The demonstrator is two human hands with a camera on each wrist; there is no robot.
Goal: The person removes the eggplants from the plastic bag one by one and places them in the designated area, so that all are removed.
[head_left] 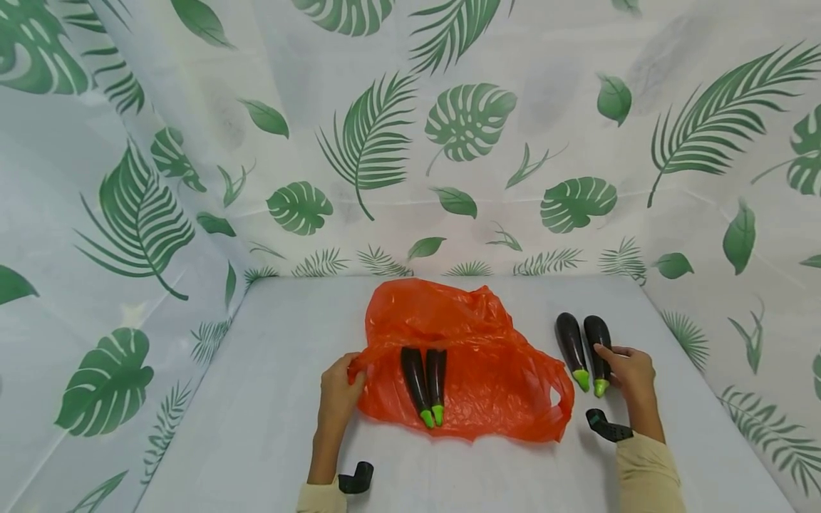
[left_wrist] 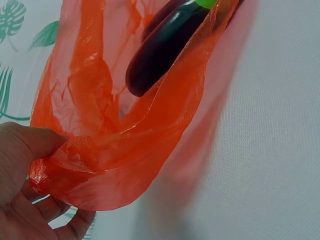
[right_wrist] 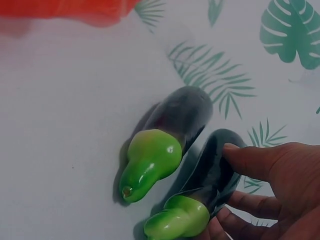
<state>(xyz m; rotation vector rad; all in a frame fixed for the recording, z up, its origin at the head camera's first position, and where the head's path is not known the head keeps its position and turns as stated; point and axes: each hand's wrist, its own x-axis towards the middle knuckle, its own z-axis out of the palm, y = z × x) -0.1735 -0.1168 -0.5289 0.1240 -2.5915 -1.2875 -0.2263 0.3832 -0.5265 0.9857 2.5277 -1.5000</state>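
Observation:
An orange-red plastic bag (head_left: 487, 388) lies spread on the table, its mouth toward the front. Two dark eggplants with green stem ends lie in its mouth, a left one (head_left: 415, 381) and a right one (head_left: 435, 381). My left hand (head_left: 340, 385) pinches the bag's left edge between thumb and fingers; the left wrist view shows the film (left_wrist: 100, 170) lifted there. On the right, my right hand (head_left: 631, 370) grips the outer eggplant (right_wrist: 215, 165), thumb on top and fingers along its far side. Another eggplant (right_wrist: 182, 115) lies just left of it.
The white table (head_left: 256, 427) carries the bag and eggplants. A leaf-printed sheet (head_left: 385, 142) rises behind and at both sides. The bag's right handle loop (head_left: 564, 399) reaches near the inner eggplant on the right. Black wrist mounts (head_left: 606, 426) project from both sleeves.

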